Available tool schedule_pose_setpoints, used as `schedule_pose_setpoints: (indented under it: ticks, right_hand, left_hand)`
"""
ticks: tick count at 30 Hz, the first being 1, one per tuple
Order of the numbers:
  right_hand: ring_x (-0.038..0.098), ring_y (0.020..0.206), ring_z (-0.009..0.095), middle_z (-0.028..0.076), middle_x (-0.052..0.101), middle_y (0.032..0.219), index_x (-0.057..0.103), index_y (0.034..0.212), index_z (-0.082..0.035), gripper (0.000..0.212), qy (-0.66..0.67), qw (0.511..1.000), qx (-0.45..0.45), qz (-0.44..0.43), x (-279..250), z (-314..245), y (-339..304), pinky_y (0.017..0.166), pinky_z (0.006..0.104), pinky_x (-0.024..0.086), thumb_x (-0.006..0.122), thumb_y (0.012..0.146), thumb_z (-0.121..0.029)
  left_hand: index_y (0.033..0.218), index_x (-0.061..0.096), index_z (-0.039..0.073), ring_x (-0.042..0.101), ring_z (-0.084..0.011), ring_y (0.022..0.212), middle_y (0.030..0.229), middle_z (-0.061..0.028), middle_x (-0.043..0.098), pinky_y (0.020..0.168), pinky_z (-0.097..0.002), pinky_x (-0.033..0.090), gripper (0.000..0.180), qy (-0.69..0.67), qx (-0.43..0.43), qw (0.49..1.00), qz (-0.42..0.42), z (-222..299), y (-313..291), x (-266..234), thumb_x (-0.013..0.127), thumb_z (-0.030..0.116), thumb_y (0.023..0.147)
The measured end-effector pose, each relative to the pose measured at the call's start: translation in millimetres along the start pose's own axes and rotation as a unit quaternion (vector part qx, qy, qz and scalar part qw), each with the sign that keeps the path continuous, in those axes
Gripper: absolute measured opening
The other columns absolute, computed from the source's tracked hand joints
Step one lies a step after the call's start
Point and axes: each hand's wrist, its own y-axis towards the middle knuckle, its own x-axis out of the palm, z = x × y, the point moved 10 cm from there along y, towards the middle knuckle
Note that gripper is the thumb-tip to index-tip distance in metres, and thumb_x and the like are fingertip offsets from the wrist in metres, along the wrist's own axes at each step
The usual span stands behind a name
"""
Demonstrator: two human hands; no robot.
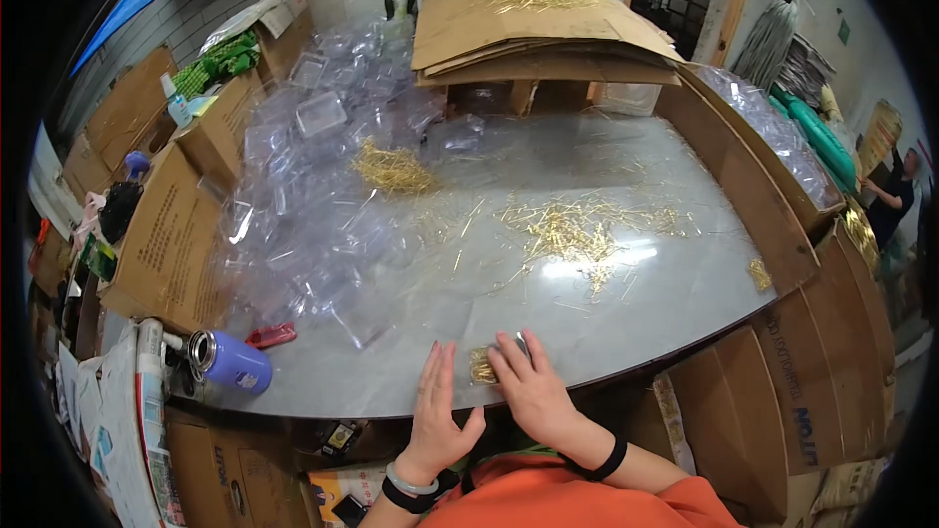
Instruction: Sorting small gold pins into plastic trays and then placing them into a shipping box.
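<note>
Near the table's front edge lies a small clear plastic box (481, 366) filled with thin gold wire pins. My right hand (536, 393) rests over the right side of this box with its fingers apart and stretched out; its thumb is hidden. Just left of the box, my left hand (442, 422) is open, fingers straight and thumb apart, holding nothing. Farther in on the table, loose gold pins (577, 235) lie scattered. A denser heap of gold pins (391, 168) sits beside the pile of clear plastic boxes (318, 205).
A purple bottle (235, 362) and a red tool (271, 334) stand at front left of the grey table (430, 303). Cardboard sheets (538, 34) roof the back. A small bundle of gold pins (759, 275) lies at the right edge. Another person (892, 198) is at far right.
</note>
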Motion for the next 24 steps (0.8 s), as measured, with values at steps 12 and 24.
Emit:
schedule_pose_setpoints:
  ticks: [12,24]
  right_hand:
    - [0.062,0.112,0.043,0.022,0.064,0.122,0.062,0.123,0.002,0.034,-0.001,0.995,0.052,-0.089,-55,148,99,0.093,0.0504,0.054,0.061,0.091,-0.008]
    - [0.061,0.114,0.039,0.015,0.065,0.121,0.07,0.125,-0.014,0.042,0.004,0.992,0.021,-0.128,-22,189,154,0.099,0.0462,0.052,0.063,0.085,-0.003]
  left_hand:
    - [0.142,0.053,-0.003,0.043,-0.0389,0.142,0.149,-0.0196,0.05,0.119,-0.0574,0.03,0.06,0.187,0.076,0.977,-0.074,11,18,43,0.071,0.027,0.093]
    - [0.138,0.057,-0.002,0.044,-0.0369,0.142,0.15,-0.0172,0.05,0.117,-0.0555,0.033,0.053,0.223,0.031,0.973,-0.054,-14,14,13,0.069,0.024,0.093]
